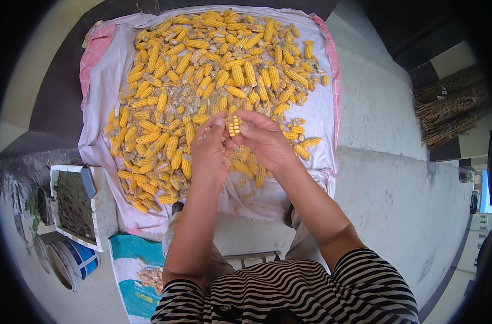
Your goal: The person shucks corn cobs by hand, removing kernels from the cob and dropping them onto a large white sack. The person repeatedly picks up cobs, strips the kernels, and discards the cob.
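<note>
My right hand pinches a short piece of yellow corn cob between thumb and fingers, its rows of kernels facing up. Close beside it, my left hand is curled, with pale, crumbly cob bits between its fingers; its fingertips are at the left side of the piece. Both hands are above a wide heap of dried corn cobs, many full of kernels and some greyish. The heap lies on a pale cloth with pink checked edges. Loose kernels lie on the cloth's near part.
At the left stand a white foam box of dark soil with a blue-grey object on its rim, and a blue and white bucket. A teal and white printed sack lies near my left leg. Bundled dry stalks lean at the right beyond the concrete floor.
</note>
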Demonstrator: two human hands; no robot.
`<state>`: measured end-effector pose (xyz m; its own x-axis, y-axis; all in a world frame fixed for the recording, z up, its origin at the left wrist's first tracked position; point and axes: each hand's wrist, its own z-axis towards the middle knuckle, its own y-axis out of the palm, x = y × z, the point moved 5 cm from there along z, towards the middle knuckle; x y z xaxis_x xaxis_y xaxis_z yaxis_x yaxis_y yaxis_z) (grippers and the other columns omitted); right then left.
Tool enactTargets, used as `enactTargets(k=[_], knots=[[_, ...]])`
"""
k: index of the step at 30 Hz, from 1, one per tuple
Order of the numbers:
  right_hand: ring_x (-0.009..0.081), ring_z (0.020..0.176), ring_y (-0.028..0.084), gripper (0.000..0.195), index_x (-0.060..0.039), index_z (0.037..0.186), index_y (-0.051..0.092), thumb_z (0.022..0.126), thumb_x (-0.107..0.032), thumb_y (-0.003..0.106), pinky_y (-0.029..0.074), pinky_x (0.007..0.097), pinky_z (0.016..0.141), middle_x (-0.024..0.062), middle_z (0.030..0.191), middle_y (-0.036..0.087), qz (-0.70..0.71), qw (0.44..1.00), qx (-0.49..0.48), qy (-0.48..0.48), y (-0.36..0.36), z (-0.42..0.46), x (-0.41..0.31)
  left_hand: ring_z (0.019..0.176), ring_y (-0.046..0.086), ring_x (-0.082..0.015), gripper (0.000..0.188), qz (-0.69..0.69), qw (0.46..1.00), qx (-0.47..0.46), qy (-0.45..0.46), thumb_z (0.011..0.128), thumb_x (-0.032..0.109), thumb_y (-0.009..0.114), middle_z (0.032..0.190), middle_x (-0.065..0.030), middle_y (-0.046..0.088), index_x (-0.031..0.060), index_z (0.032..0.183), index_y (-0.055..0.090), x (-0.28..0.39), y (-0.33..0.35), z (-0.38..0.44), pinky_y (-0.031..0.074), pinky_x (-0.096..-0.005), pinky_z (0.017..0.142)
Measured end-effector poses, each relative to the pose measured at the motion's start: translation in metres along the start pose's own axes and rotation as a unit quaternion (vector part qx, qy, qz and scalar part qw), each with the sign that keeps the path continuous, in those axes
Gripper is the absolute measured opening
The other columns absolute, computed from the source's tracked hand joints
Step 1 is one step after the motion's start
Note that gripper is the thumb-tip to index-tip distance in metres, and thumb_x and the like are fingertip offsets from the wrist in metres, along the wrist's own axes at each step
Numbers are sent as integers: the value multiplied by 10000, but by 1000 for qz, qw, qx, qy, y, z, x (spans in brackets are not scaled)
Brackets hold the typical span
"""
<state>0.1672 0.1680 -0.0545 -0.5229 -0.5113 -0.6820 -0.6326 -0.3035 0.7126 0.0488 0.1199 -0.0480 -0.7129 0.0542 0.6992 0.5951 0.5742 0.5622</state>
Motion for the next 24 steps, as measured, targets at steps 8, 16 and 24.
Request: enactTargets(k=[8, 16, 24], knots=[[137, 813, 632, 315, -1, 1189, 579, 878, -29, 617, 537, 276, 771, 61, 1006, 644, 13, 999, 29, -6, -10, 8, 5, 668, 529, -66, 184, 93, 995, -32, 4, 877, 184, 676, 811, -2, 584, 56, 994, 615, -8, 7, 5, 416, -170, 563], [131, 793, 636, 316, -5, 1190, 582, 877, -28, 618, 544, 270, 738, 64, 1000, 651, 57, 997, 57, 5, -10, 13, 5, 610, 497, -67, 222, 59, 998, -16, 11, 881, 163, 662, 779, -7, 566, 32, 1053, 612, -1, 10, 6, 380, -179, 514], [116, 800, 629, 313, -10, 1179, 593, 871, -46, 632, 530, 254, 751, 61, 974, 655, 35, 997, 63, -20, -12, 15, 6, 579, 469, -72, 215, 154, 987, 6, 53, 894, 161, 644, 761, -11, 563, 7, 1043, 633, -2, 5, 12, 339, -172, 478]])
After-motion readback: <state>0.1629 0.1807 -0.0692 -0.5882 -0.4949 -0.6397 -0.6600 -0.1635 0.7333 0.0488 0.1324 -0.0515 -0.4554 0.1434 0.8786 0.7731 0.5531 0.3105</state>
